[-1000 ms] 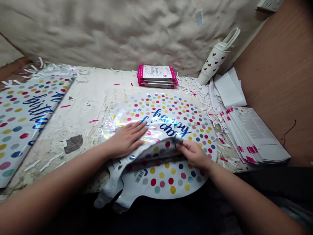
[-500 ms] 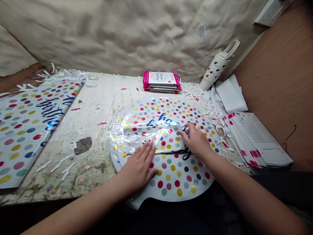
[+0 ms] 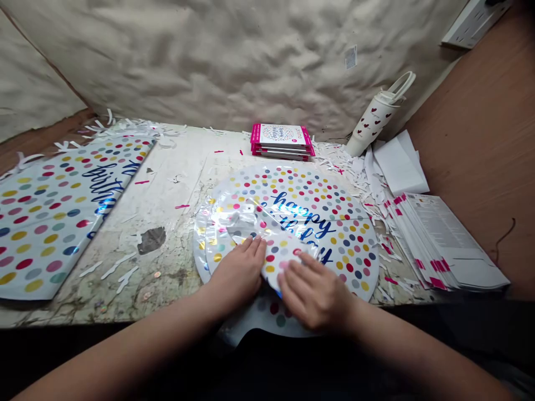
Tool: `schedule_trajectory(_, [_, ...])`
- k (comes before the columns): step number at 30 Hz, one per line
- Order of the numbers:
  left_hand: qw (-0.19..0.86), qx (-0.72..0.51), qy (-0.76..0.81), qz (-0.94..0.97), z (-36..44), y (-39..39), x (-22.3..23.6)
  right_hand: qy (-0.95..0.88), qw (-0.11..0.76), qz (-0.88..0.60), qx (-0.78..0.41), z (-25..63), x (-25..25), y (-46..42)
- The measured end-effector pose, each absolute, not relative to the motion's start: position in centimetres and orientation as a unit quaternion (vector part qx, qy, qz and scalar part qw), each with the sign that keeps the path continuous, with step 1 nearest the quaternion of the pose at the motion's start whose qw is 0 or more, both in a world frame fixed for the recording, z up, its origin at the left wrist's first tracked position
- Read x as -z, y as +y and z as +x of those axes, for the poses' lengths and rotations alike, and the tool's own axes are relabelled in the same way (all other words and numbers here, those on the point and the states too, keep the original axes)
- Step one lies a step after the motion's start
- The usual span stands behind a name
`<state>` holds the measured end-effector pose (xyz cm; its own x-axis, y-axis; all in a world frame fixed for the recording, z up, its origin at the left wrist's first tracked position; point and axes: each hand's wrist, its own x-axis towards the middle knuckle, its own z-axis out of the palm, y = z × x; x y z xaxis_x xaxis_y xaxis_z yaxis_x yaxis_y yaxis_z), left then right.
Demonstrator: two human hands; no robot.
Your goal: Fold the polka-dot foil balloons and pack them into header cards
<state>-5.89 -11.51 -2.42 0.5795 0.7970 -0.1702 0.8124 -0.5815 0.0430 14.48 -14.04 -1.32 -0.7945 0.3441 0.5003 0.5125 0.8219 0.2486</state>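
A stack of flat round foil balloons point(image 3: 351, 245) with coloured dots and blue "happy birthday" lettering lies in front of me. On top, a folded foil balloon point(image 3: 278, 250) with the same dots bends toward me at its right end. My left hand point(image 3: 240, 266) is closed on its near edge, fingers together, the thumb hidden. My right hand point(image 3: 315, 289) wraps around the bent end, its fingertips over the dotted foil. Clear plastic-looking film edges show at the stack's left side.
More dotted foil point(image 3: 54, 223) lies at the left. A pile of pink-edged packets point(image 3: 282, 142) sits at the back, beside a white tumbler point(image 3: 374, 122) with hearts. Printed card sleeves point(image 3: 451, 239) are stacked at the right. Paper scraps point(image 3: 119, 264) litter the table.
The folded balloon lay flat and straight across the stack; now its right end is bent toward me. My right hand has moved left and nearer, closing on it. The view has shifted slightly.
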Motion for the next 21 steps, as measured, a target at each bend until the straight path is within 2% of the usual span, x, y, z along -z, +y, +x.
schedule_trajectory(2, [0.073,0.073,0.456,0.884,-5.8,-11.2,2.3,-0.911,0.303,-0.235,0.154,15.1,1.7,-15.2])
schedule_trajectory(4, [0.107,0.067,0.440,0.889,-6.0,-11.0,2.5,-0.851,0.356,-0.378,0.077,16.4,2.9,-15.7])
schedule_trajectory(7, [0.138,0.053,0.385,0.911,-6.4,-11.1,3.2,-0.761,0.321,-0.561,-0.062,18.2,4.9,-15.2])
schedule_trajectory(9, [0.136,0.042,0.343,0.928,-6.5,-11.3,3.6,-0.796,0.292,-0.523,-0.084,18.7,5.5,-14.6])
schedule_trajectory(12, [0.126,0.011,0.287,0.950,-6.7,-11.8,4.3,-0.915,0.235,-0.323,-0.060,18.5,5.1,-13.9])
schedule_trajectory(14, [0.113,-0.026,0.263,0.958,-7.2,-12.3,4.5,-0.949,0.182,-0.242,-0.091,18.2,4.6,-13.6])
schedule_trajectory(16, [0.109,-0.082,0.248,0.959,-7.9,-12.7,4.4,-0.940,0.161,-0.252,-0.166,18.1,4.1,-13.4])
schedule_trajectory(18, [0.153,-0.139,0.261,0.943,-8.3,-12.7,3.8,-0.896,0.169,-0.316,-0.262,18.2,3.6,-12.9])
schedule_trajectory(21, [0.334,-0.144,0.408,0.837,-8.0,-11.3,2.1,-0.776,0.183,-0.438,-0.415,18.2,3.1,-11.3])
